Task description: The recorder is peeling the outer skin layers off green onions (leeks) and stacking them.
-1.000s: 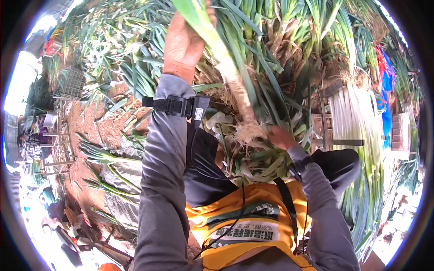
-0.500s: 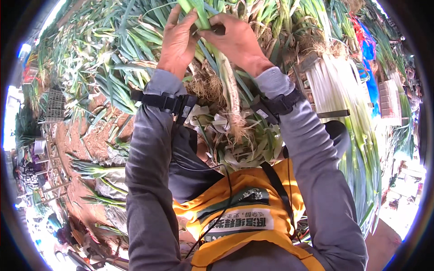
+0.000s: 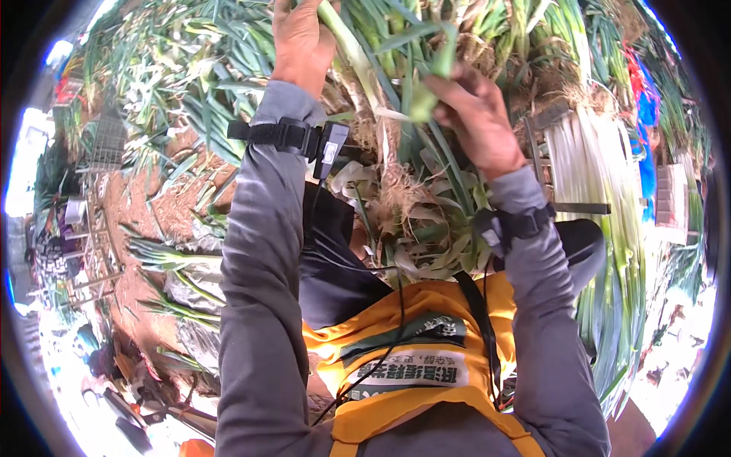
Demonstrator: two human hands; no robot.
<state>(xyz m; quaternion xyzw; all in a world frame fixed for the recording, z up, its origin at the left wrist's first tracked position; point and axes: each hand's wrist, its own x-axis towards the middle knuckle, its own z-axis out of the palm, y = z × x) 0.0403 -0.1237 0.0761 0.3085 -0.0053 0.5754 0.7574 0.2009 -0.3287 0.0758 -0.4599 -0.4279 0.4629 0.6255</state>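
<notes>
My left hand (image 3: 303, 46) is at the top edge, closed around a leek (image 3: 350, 47) whose pale stalk slants down and right, with dirty outer skin and shaggy roots at its lower end. Some of those fingers lie out of frame. To the right, my right hand (image 3: 483, 122) pinches a torn green leaf (image 3: 421, 100), apart from the stalk and smeared by motion. Under both hands, unpeeled leeks with brown roots (image 3: 364, 128) lie in a heap.
Clean white leeks (image 3: 590, 156) lie side by side at right, across a dark metal bar (image 3: 580, 208). Stripped leaves (image 3: 430, 240) litter the ground by my legs. A loose leafy pile (image 3: 190, 84) spreads at upper left, near a grey crate (image 3: 109, 143).
My right hand has come away from the leek, down and to the right, pulling a green leaf with it. The left hand has shifted slightly upward, still gripping the leek.
</notes>
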